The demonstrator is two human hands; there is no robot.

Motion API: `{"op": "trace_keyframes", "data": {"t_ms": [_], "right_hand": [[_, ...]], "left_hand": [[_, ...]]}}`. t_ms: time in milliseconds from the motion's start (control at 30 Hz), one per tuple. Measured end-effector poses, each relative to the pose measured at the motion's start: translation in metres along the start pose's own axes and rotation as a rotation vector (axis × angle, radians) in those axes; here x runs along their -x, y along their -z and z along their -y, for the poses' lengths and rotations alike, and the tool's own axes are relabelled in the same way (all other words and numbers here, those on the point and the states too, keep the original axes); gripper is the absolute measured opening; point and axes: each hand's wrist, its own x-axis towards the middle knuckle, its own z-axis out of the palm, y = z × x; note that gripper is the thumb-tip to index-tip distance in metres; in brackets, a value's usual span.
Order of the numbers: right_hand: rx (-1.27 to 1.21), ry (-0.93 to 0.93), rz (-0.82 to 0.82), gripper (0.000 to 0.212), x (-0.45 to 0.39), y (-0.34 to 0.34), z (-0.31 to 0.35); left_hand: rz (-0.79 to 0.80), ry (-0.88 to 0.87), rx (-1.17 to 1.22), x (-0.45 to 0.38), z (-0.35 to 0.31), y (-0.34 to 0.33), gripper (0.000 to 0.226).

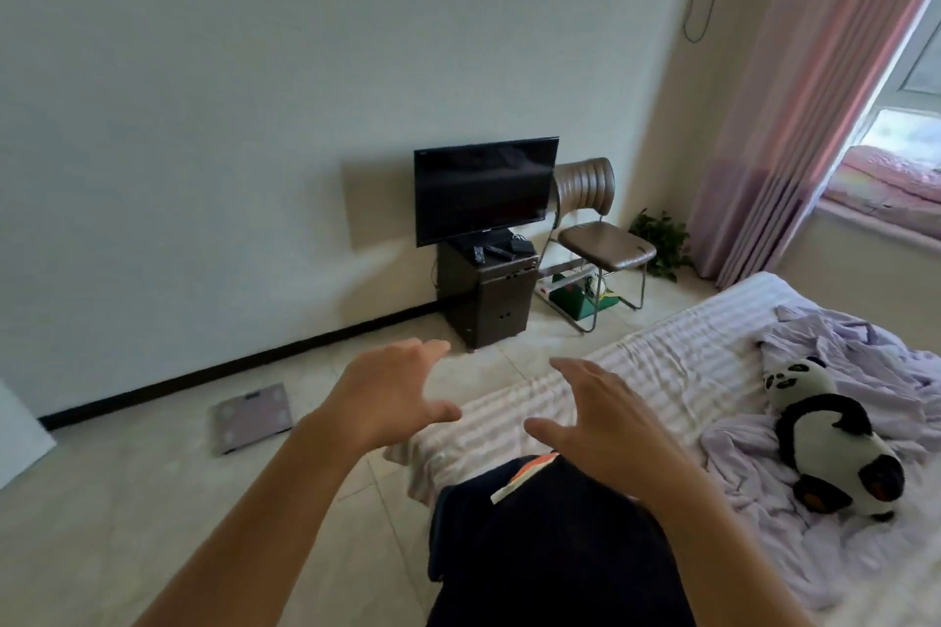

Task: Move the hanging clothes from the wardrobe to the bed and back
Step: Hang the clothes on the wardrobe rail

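two bare hands reach out over the near corner of the bed (677,362), and neither holds anything. largest in view is the plain pale wall (254,92), matt and smooth, edged at the bottom by a dark skirting strip. below it the floor (153,499) is pale glossy tile with thin joints. the bed carries a sheet in soft lilac and white stripes, flat near the corner and overlaid farther right by a rumpled lilac cover (855,362) full of creases. a long pink and mauve curtain (794,127) hangs in straight pleats beside the window at the right. the dark garment (550,555), the task's clothing, lies heaped at the bed's near corner, a limp navy or black cloth with an orange and white patch (524,474) showing at its top; its lower edge runs out of frame. a flat black television (483,188) stands on a boxy dark brown cabinet (489,300), with small remotes lying on the cabinet top. just beside it is a chair (596,234) with a padded brown ribbed back, a rounded seat and thin bent metal legs. a plush panda (825,443), black and white and fuzzy, lies on the rumpled cover. the left hand (387,397) hovers with its grip apart, fingers spread and slightly bent. the right hand (606,418) hovers just above the garment's top, grip likewise apart. a leafy green plant (659,239) sits in the corner. a thin square scale (252,415) lies flat on the tiles.
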Motion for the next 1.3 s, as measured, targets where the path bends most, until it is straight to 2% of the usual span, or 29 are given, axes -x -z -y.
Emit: {"op": "trace_keyframes", "data": {"t_ms": [267, 667, 967, 1300], "right_hand": [[0.063, 0.281, 0.106, 0.083, 0.051, 0.005, 0.061], [0.062, 0.582, 0.188, 0.084, 0.131, -0.030, 0.215], [0.043, 0.796, 0.234, 0.079, 0.243, -0.074, 0.350], [0.022, 1.064, 0.376, 0.079, 0.374, -0.140, 0.499]], "left_hand": [[-0.042, 0.300, 0.017, 0.139, 0.020, 0.025, 0.083], [-0.110, 0.665, -0.005, 0.356, 0.064, 0.077, 0.081], [-0.184, 0.862, 0.021, 0.552, 0.100, 0.105, 0.080], [-0.330, 1.165, 0.018, 0.777, 0.112, 0.121, 0.079]]}}
